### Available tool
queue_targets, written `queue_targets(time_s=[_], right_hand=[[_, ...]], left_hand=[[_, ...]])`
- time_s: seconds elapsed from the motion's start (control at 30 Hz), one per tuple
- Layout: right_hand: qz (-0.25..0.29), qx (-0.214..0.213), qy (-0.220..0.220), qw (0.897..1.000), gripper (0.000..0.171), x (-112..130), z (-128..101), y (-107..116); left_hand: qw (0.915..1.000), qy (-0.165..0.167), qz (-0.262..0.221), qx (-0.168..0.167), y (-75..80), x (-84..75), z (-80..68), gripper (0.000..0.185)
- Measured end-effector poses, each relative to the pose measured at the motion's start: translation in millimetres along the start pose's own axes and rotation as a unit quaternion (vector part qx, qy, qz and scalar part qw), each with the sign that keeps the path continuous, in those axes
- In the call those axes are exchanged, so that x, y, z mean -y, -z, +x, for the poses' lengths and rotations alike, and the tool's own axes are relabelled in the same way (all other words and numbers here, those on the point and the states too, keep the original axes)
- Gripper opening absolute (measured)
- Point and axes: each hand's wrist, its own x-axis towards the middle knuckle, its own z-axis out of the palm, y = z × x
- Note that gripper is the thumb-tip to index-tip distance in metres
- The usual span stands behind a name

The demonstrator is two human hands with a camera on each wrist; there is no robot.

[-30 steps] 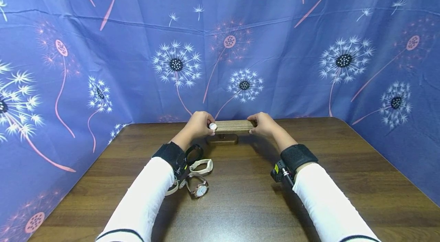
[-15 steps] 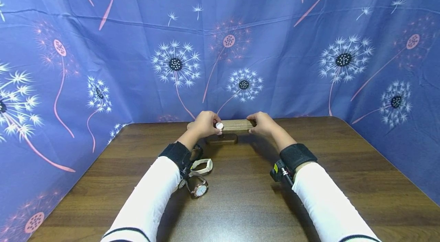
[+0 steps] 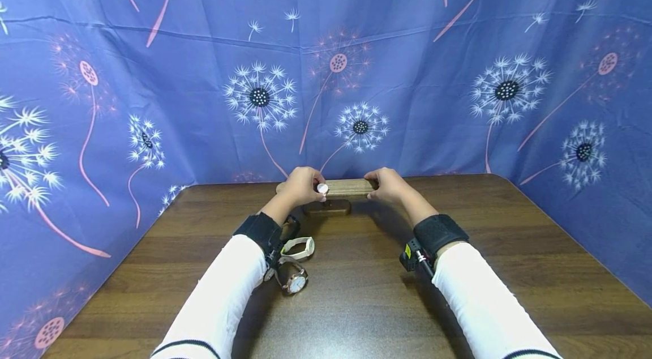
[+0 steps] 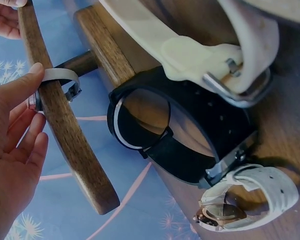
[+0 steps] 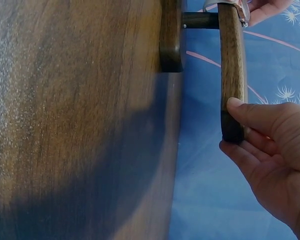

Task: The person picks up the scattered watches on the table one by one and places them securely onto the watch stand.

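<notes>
Beyond loose watches (image 3: 296, 283), the left hand (image 3: 301, 184) pinches another watch (image 3: 322, 188) around the bar (image 3: 348, 187) the right hand (image 3: 389, 184) grips.

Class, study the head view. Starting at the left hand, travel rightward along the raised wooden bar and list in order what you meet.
The left hand → the watch with a round, pale dial → a bare stretch of wooden bar → the right hand.

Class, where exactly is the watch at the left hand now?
In the left wrist view, the watch loops around the wooden bar, toward the picture's upper left, near the dark post, gripped by the left hand.
</notes>
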Motion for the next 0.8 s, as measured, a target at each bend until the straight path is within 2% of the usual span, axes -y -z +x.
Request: queue_targets(time_s=[0.43,0.67,0.8], right_hand=[[-0.003,-0.003,0.010,1.000,0.048,0.0,0.9,0.5],[0.000,-0.007,0.008,1.000,0.047,1.8,-2.3,0.2],[-0.006,-0.012,0.013,1.000,0.047,2.1,-2.4,-0.2]], left_hand=[[0.9996,0.002,0.029,0.002,2.6,-0.9,-1.2,0.034],[0.9979,0.032,0.054,0.017,3.7,-1.6,-1.8,0.036],[0.9977,0.025,0.063,0.013,2.2,-0.6,-1.2,0.034]])
